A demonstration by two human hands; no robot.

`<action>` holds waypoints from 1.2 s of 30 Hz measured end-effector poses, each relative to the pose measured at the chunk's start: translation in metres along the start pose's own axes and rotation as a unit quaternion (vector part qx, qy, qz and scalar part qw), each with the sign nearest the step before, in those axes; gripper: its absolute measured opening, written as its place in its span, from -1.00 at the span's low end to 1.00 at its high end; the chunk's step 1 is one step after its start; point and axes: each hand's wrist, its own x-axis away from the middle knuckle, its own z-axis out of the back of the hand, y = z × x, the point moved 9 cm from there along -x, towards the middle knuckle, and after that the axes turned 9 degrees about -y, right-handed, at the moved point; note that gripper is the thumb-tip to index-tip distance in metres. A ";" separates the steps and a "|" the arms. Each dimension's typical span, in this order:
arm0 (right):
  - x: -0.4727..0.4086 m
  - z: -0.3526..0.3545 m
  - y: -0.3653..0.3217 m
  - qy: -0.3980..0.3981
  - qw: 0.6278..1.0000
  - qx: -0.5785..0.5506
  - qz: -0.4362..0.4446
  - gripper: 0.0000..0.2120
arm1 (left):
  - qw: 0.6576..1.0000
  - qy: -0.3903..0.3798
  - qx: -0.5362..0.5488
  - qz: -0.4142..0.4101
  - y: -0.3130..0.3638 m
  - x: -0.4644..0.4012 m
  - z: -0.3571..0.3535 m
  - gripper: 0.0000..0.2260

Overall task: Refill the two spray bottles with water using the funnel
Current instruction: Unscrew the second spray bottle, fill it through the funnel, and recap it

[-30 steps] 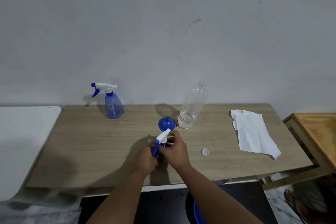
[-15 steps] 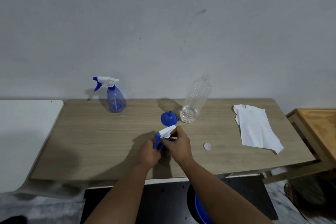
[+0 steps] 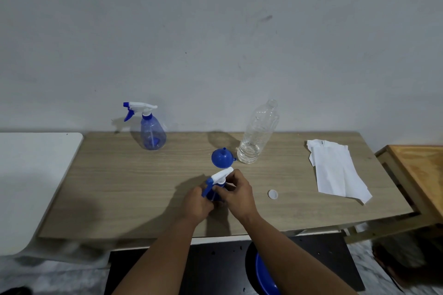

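At the wooden bench (image 3: 119, 187), my left hand (image 3: 197, 203) grips the body of a blue spray bottle (image 3: 212, 195) standing near the front edge, while my right hand (image 3: 237, 195) curls its fingers round the bottle's white trigger head (image 3: 221, 175). The blue funnel (image 3: 221, 157) lies mouth-down just behind it, spout up, beside a clear plastic bottle (image 3: 259, 134) with a little water at its bottom and no cap. A small white cap (image 3: 273, 194) lies to the right of my hands. A second spray bottle (image 3: 149, 127), head on, stands upright at the back left by the wall. White paper towels (image 3: 335, 170) lie at the right end.
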 end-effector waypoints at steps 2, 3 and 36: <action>-0.001 0.000 0.003 0.014 1.000 0.001 -0.016 -0.69 | 1.000 0.008 0.000 -0.004 0.001 0.000 0.000 -0.88; -0.001 0.000 0.003 0.019 1.000 0.007 -0.023 -0.66 | 1.000 0.012 0.000 -0.002 0.000 0.000 0.001 -0.86; 0.004 0.000 0.002 0.016 1.000 -0.016 -0.003 -0.57 | 0.998 -0.007 0.050 -0.041 -0.009 -0.009 -0.007 -0.76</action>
